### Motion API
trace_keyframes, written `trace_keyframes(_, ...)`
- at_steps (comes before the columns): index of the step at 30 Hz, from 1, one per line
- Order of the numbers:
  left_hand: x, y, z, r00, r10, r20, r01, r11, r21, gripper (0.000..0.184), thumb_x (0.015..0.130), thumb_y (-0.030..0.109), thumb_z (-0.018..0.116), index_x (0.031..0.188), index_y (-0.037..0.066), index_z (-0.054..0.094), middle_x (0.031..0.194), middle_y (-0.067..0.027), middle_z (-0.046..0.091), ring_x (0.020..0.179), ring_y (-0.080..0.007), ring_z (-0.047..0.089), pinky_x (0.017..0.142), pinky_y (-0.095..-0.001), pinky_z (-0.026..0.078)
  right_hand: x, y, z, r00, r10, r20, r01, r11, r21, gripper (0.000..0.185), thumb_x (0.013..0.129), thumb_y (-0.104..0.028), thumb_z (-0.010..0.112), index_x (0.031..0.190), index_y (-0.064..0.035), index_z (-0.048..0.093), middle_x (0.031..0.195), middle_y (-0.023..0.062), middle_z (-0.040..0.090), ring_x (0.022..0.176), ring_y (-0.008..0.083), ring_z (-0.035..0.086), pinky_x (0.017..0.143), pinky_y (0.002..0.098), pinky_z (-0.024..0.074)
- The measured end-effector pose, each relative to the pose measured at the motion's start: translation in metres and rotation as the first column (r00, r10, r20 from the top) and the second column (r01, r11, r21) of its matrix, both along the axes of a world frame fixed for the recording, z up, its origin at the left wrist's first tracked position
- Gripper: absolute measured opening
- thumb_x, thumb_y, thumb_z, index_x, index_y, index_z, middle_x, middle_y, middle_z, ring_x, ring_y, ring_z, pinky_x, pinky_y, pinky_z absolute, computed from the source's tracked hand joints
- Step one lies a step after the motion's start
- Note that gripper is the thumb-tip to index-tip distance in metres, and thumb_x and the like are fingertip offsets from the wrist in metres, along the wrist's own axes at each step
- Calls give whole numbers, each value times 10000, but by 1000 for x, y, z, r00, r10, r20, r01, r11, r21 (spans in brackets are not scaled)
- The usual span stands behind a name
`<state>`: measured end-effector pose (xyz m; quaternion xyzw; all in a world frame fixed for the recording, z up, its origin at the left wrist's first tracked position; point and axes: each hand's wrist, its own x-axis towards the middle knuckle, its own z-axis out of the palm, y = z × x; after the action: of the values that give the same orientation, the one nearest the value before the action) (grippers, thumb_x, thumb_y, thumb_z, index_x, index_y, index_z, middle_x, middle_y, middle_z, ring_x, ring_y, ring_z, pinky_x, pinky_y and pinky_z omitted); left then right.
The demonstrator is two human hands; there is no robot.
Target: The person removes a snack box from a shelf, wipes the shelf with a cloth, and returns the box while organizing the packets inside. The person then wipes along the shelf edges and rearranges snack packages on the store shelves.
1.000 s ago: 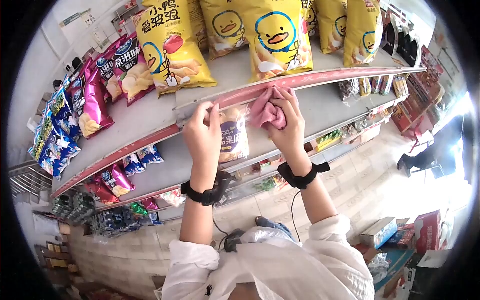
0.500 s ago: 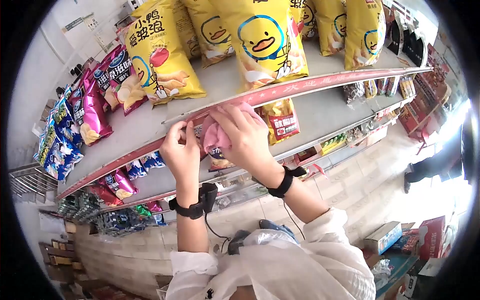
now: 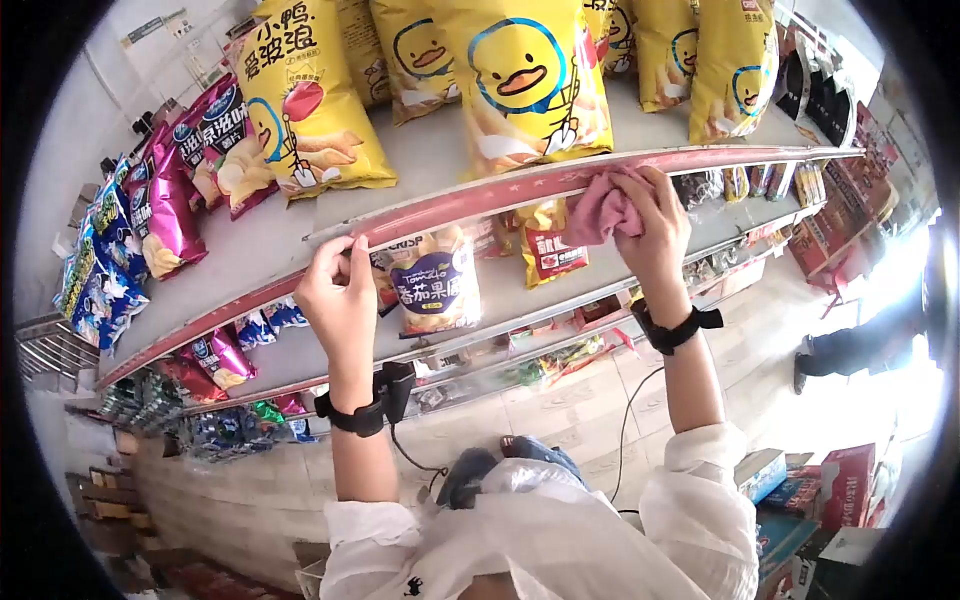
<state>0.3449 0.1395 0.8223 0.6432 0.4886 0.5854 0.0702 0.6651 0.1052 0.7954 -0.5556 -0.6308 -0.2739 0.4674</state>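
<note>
My right hand (image 3: 655,225) grips a crumpled pink cloth (image 3: 603,210) against the red shelf-edge strip (image 3: 480,200). My left hand (image 3: 340,300) is at the same strip, further left, with its fingers curled in and the thumb close to the index finger; whatever is between them, if anything, is hidden. Between my hands, on the shelf below, stand a tomato-flavoured snack bag (image 3: 435,285) and a yellow bag with a red label (image 3: 552,245). Above the strip, large yellow chip bags with a duck face (image 3: 525,80) stand upright on the upper shelf.
Purple chip bags (image 3: 165,215) and blue snack bags (image 3: 95,265) stand at the upper shelf's left end. Cartons (image 3: 850,485) are on the floor at lower right. Another person's leg (image 3: 850,350) shows at the right. A thin cable hangs from each wristband.
My right hand has slid the pink cloth rightward along the strip, uncovering the tomato-flavoured bag. My left hand has shifted only slightly in view and stays near the same part of the strip.
</note>
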Motion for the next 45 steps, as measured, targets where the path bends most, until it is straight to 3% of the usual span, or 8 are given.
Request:
trace_keyframes(13,-14,6,-1,987,-159,30,158,987,22,155,865,112,647,818,-23,588,549,41,447,517,-15,350,461,-201,260,-17,0,2,930,-142,-338,170,984,54,340,628,-10,621,965,-57,639,1002,122,568,862,346,604,729,380,504)
trace_keyframes(28,-50,9,-1,985,-165,-52,166,986,28,71,864,68,626,887,12,588,482,2,390,424,-67,342,419,-241,287,-170,2,21,993,26,-116,-27,1000,-7,426,528,-110,692,950,-80,638,964,79,551,881,272,590,703,361,508)
trace_keyframes(31,-53,4,9,976,-203,75,205,979,-18,142,871,109,642,958,13,584,632,3,486,562,-47,387,488,-210,300,-165,2,23,995,37,-93,-36,999,6,416,539,-124,700,949,-82,641,962,81,552,869,268,595,692,351,513)
trace_keyframes(33,-53,5,18,988,-154,-31,157,964,215,197,818,34,662,992,36,568,775,-41,522,627,-88,435,476,-245,311,-163,-1,26,996,67,-61,-68,998,-14,408,554,-113,691,957,-85,640,944,79,549,849,257,596,675,348,509)
trace_keyframes(35,-55,-3,35,978,-130,-166,159,971,176,243,790,4,660,1019,37,584,925,-72,553,764,-158,510,551,-278,390,-162,-2,27,997,59,-51,-61,997,-46,403,562,-108,686,960,-85,636,934,76,547,841,249,595,663,346,506)
trace_keyframes(37,-46,-6,46,833,-245,-497,427,855,295,254,809,6,625,1060,30,592,966,-104,583,843,-249,556,729,-347,454,-159,-2,29,997,60,-39,-63,995,-82,398,569,-102,681,964,-85,632,924,73,545,834,242,593,651,343,503)
trace_keyframes(38,-39,-15,49,765,-373,-526,498,860,115,280,807,-2,605,1085,29,592,1030,-134,583,969,-310,553,838,-402,441,-158,-1,30,997,80,-17,-81,994,-71,394,574,-99,679,964,-81,627,921,72,540,830,241,590,646,341,500)
trace_keyframes(45,-8,3,8,729,-203,-654,365,923,119,294,773,-9,626,1063,30,598,1070,-117,551,1007,-311,528,881,-429,411,-133,5,33,975,192,111,-191,981,-19,387,589,-165,691,948,-45,613,904,86,531,806,242,579,665,337,501)
